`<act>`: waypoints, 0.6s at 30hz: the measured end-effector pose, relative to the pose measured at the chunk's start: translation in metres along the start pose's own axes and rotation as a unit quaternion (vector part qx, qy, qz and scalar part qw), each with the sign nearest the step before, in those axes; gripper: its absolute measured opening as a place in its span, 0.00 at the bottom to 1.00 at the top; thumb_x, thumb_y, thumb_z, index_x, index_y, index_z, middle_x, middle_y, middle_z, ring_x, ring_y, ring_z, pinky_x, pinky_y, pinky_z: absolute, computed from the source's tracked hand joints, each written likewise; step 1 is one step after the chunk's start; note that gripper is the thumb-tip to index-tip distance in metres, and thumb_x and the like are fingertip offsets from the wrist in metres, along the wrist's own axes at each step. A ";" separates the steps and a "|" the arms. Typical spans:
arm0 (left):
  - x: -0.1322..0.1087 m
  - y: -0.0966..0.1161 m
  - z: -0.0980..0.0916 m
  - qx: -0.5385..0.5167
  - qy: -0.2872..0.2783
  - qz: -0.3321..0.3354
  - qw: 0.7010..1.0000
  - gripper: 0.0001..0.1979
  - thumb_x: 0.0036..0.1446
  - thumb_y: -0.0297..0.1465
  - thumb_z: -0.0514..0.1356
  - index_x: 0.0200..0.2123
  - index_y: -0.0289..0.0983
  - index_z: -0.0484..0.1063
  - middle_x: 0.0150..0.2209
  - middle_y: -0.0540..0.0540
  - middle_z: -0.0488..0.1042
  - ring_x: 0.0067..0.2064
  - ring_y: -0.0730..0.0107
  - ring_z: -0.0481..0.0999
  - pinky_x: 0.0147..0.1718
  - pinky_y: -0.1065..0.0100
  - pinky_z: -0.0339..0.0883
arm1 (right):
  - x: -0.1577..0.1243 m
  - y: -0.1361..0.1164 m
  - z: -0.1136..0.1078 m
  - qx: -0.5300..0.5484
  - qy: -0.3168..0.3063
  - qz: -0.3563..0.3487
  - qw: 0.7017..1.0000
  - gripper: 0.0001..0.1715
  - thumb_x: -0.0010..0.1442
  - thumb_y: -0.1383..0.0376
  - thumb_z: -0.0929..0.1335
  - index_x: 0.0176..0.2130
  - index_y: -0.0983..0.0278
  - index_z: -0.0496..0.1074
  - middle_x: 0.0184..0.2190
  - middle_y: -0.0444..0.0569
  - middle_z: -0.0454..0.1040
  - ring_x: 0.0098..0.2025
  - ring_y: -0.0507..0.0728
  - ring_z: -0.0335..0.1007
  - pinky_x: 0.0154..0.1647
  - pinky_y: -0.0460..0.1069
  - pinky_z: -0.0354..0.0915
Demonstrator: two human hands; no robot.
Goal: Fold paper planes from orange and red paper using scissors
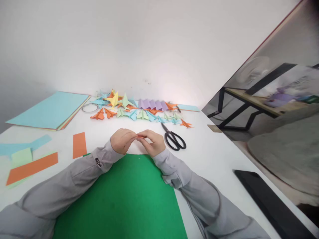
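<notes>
Between my two hands is a small piece of folded orange paper (pixel 140 136), mostly hidden by the fingers. My left hand (pixel 123 140) pinches its left end, and my right hand (pixel 153 142) pinches the right end with thumb and fingers. Both hands are just above the far edge of a green sheet (pixel 122 196) on the white table. Black-handled scissors (pixel 173 137) lie right of my right hand, blades pointing away. Beyond the hands sits a row of folded paper figures (pixel 142 114) in orange, green, blue and yellow.
A stack of coloured paper (pixel 50 108) lies at the back left, beside a wire coil (pixel 90 107). Orange strips (pixel 79 145) and blue strips (pixel 41 142) are at left. Pleated purple paper (pixel 152 104) stands near the wall. A black flat object (pixel 266 199) lies along the right edge.
</notes>
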State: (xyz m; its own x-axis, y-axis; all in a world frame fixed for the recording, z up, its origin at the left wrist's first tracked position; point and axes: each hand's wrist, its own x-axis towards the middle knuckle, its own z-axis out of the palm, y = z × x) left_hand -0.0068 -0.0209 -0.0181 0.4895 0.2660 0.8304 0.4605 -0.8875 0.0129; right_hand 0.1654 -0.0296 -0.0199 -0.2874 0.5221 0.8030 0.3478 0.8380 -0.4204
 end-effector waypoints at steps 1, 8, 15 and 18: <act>-0.001 0.002 -0.002 0.020 -0.018 0.004 1.000 0.10 0.61 0.26 0.49 0.34 0.35 0.69 0.28 0.45 0.75 0.30 0.68 0.73 0.30 0.68 0.65 | -0.002 -0.003 -0.001 -0.001 0.006 -0.004 1.000 0.05 0.58 0.68 0.66 0.35 0.64 0.73 0.27 0.48 0.76 0.27 0.51 0.71 0.29 0.46 0.69; -0.007 0.036 -0.013 0.021 -0.060 -0.027 0.998 0.09 0.62 0.26 0.47 0.37 0.34 0.67 0.27 0.45 0.73 0.28 0.69 0.71 0.28 0.68 0.64 | -0.018 -0.028 -0.012 0.005 0.005 -0.007 1.000 0.04 0.57 0.72 0.67 0.33 0.65 0.73 0.26 0.49 0.76 0.28 0.52 0.72 0.30 0.45 0.69; -0.011 0.041 -0.014 -0.058 -0.071 -0.036 0.995 0.07 0.61 0.26 0.49 0.37 0.34 0.66 0.26 0.46 0.70 0.27 0.70 0.68 0.27 0.70 0.64 | -0.025 -0.038 -0.021 0.008 -0.018 0.014 1.000 0.05 0.57 0.72 0.67 0.33 0.64 0.73 0.27 0.49 0.77 0.29 0.51 0.73 0.30 0.45 0.70; -0.015 0.035 -0.012 -0.076 -0.085 -0.038 0.993 0.06 0.60 0.25 0.50 0.38 0.35 0.66 0.27 0.46 0.70 0.28 0.70 0.68 0.28 0.70 0.64 | -0.027 -0.036 -0.021 0.016 -0.032 0.029 0.999 0.05 0.57 0.72 0.67 0.33 0.64 0.73 0.27 0.48 0.77 0.29 0.51 0.73 0.30 0.45 0.70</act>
State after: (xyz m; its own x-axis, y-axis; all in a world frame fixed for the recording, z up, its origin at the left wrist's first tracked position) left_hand -0.0067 -0.0602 -0.0235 0.5811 0.3818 0.7187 0.3894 -0.9059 0.1665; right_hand 0.1793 -0.0769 -0.0173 -0.3238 0.5775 0.7494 0.3373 0.8105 -0.4788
